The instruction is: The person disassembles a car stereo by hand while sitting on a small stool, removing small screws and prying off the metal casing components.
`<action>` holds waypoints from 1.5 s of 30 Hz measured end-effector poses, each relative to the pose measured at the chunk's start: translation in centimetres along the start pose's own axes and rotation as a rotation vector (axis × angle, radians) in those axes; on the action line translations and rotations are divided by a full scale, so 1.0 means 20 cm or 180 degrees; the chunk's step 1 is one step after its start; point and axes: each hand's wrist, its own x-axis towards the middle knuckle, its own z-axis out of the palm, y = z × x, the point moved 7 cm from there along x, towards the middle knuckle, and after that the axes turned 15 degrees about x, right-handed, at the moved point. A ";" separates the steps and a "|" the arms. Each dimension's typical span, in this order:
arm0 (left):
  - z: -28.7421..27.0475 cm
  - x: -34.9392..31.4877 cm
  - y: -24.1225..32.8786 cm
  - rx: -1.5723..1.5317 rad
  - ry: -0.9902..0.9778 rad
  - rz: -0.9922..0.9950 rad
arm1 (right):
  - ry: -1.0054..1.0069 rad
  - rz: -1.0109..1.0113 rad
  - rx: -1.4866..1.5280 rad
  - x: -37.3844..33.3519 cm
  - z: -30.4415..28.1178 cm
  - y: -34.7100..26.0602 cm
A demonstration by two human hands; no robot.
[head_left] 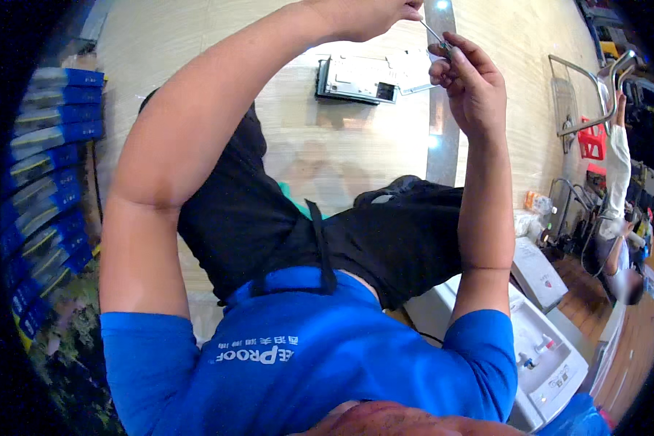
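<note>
The tool's alignment with the small part is what matters most here: a slim screwdriver-like tool (432, 31) slants from the left hand (370, 17) at the top edge down and rightward to the small dark metallic part (446, 49) at the right hand's fingertips. The left hand (370, 17) is curled closed on the tool's upper end, partly cut off by the frame; the right hand (477, 83) pinches the part between thumb and fingers. Whether the tip is seated in the part or only rests against it is too small to tell, so keeping the two in line seems the crux. Nearer the person's body, a white flat-faced unit (352, 74) lies on the pale floor (309, 149), left of the right hand and below the left one in the view. Its long axis runs roughly left to right, and a thin bar (416, 89) juts from its right end toward the right hand, which looks the nearer of the two to that end. A dark square opening (386, 91) sits near that end; nothing can be made out inside. At far left, blue cartons (69, 133) are stacked, their contents hidden. On the right, a clear bottle (538, 202) with an orange label lies near a white box (536, 272), whose inside does not show.
</note>
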 end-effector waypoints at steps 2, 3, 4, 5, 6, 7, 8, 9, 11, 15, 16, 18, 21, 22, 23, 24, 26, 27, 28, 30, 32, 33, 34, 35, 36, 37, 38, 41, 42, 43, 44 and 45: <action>0.02 0.04 0.00 0.0141 -0.0027 0.0076 | 0.0020 -0.0066 -0.0056 0.01 -0.04 0.00; 0.05 0.04 0.00 0.0146 -0.0191 0.0037 | 0.0077 -0.0125 0.0084 0.02 -0.08 0.00; 0.07 0.05 -0.01 0.0152 -0.0356 -0.0003 | 0.0132 -0.0184 0.0225 0.02 -0.10 0.00; 0.09 0.04 0.01 0.0253 -0.0458 0.0072 | 0.0294 -0.0257 0.0161 0.01 -0.11 -0.02; 0.09 0.04 0.01 0.0233 -0.0467 0.0073 | 0.0312 -0.0245 0.0156 0.02 -0.13 -0.02; 0.11 0.03 0.02 0.0263 -0.0695 0.0079 | 0.0477 -0.0273 -0.0180 0.03 -0.17 -0.04; 0.12 0.02 0.01 0.0298 -0.0923 0.0074 | 0.0629 -0.0295 -0.0513 0.04 -0.20 -0.04; 0.12 0.02 -0.01 0.0482 -0.0963 0.0120 | 0.0782 -0.0430 -0.0712 0.05 -0.22 -0.04; 0.19 0.02 -0.10 0.0834 -0.1539 -0.0010 | 0.0773 -0.0488 -0.1464 0.07 -0.24 -0.01; 0.21 -0.02 -0.22 0.0939 -0.2172 -0.0190 | 0.0063 -0.0199 -0.3720 0.06 -0.19 0.20; 0.24 -0.04 -0.25 0.1118 -0.2396 -0.0141 | -0.0248 -0.0131 -0.4120 0.04 -0.15 0.28; 0.24 -0.06 -0.24 0.1058 -0.2403 -0.0192 | -0.0488 0.0179 -0.4285 0.01 -0.10 0.44; 0.25 -0.06 -0.18 0.0900 -0.2412 -0.0117 | -0.0520 0.0416 -0.4396 0.00 -0.12 0.59; 0.26 -0.07 -0.18 0.0874 -0.2415 -0.0136 | -0.0555 0.0420 -0.4408 0.00 -0.13 0.64; 0.23 -0.06 -0.17 0.0857 -0.2393 -0.0102 | -0.0565 0.0394 -0.4414 0.01 -0.13 0.65; 0.21 -0.06 -0.16 0.0838 -0.2374 -0.0066 | -0.0567 0.0382 -0.4462 0.02 -0.14 0.67; 0.18 -0.06 -0.18 0.0831 -0.2294 -0.0115 | -0.0585 0.0384 -0.4516 0.03 -0.15 0.70; 0.18 -0.06 -0.19 0.0815 -0.2229 -0.0152 | -0.0659 0.0277 -0.4509 0.03 -0.14 0.70; 0.17 -0.06 -0.20 0.0805 -0.2228 -0.0162 | -0.0729 0.0166 -0.4501 0.04 -0.14 0.71; 0.17 -0.06 -0.22 0.0825 -0.2263 -0.0182 | -0.0776 0.0152 -0.4512 0.04 -0.13 0.72; 0.17 -0.07 -0.22 0.0819 -0.2270 -0.0165 | -0.0814 0.0130 -0.4524 0.04 -0.12 0.73; 0.17 -0.07 -0.22 0.0818 -0.2274 -0.0137 | -0.0743 0.0211 -0.4494 0.05 -0.13 0.73; 0.17 -0.07 -0.22 0.0818 -0.2274 -0.0142 | -0.0671 0.0289 -0.4462 0.05 -0.14 0.74; 0.17 -0.08 -0.22 0.0782 -0.2295 -0.0181 | -0.0673 0.0290 -0.4464 0.05 -0.15 0.74; 0.17 -0.08 -0.22 0.0747 -0.2316 -0.0220 | -0.0684 0.0304 -0.4478 0.05 -0.15 0.75; 0.16 -0.07 -0.22 0.0747 -0.2313 -0.0220 | -0.0695 0.0317 -0.4492 0.06 -0.16 0.76; 0.17 -0.07 -0.21 0.0772 -0.2331 -0.0210 | -0.0694 0.0318 -0.4493 0.06 -0.17 0.76; 0.17 -0.07 -0.21 0.0828 -0.2415 -0.0226 | -0.0689 0.0303 -0.4516 0.06 -0.18 0.78; 0.17 -0.08 -0.21 0.0860 -0.2482 -0.0255 | -0.0699 0.0290 -0.4493 0.05 -0.18 0.78; 0.17 -0.08 -0.20 0.0860 -0.2484 -0.0253 | -0.0710 0.0277 -0.4470 0.05 -0.17 0.78; 0.17 -0.08 -0.20 0.0856 -0.2459 -0.0243 | -0.0703 0.0275 -0.4471 0.05 -0.17 0.78; 0.17 -0.08 -0.20 0.0850 -0.2435 -0.0234 | -0.0712 0.0263 -0.4514 0.04 -0.16 0.78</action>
